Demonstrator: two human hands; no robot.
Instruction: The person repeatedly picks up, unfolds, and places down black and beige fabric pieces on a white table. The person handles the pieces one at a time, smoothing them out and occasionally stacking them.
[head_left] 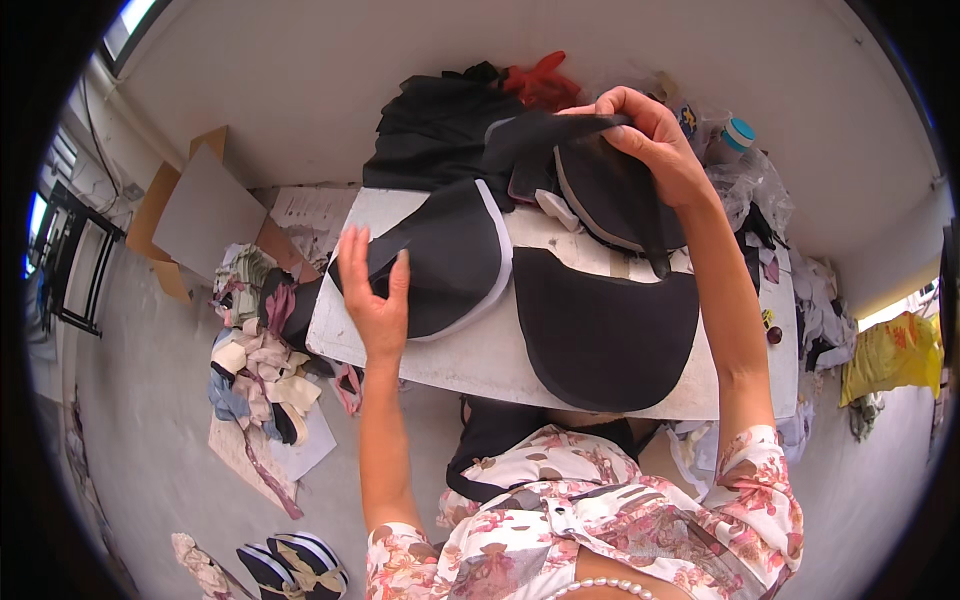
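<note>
Slippage of the black cloth piece [545, 128] is judged the main risk, since it is gripped only near one end, between the thumb and fingers of the right hand [648, 138], while its other end is unsupported by that hand. It is held raised over the far side of the white table [455, 372], and it could be creased or snagged if drawn across the dark curved pieces [600, 190] lying close beneath it. The left panel [455, 262] could be pushed askew by the left hand [375, 300], whose thumb and fingers are spread apart at its left side; whether firm contact is made cannot be told. The front panel [605, 335] could be tipped off if knocked, as its curved edge is set near the table's near edge. The held piece is seen to be matt black, limp and narrow, with a folded look; its full outline cannot be made out. The left panel is noted as black and broad, with a pale band along its rounded right edge. The front panel is plain black, flat and rounded at the near side, with a shallow hollow in its far edge.
</note>
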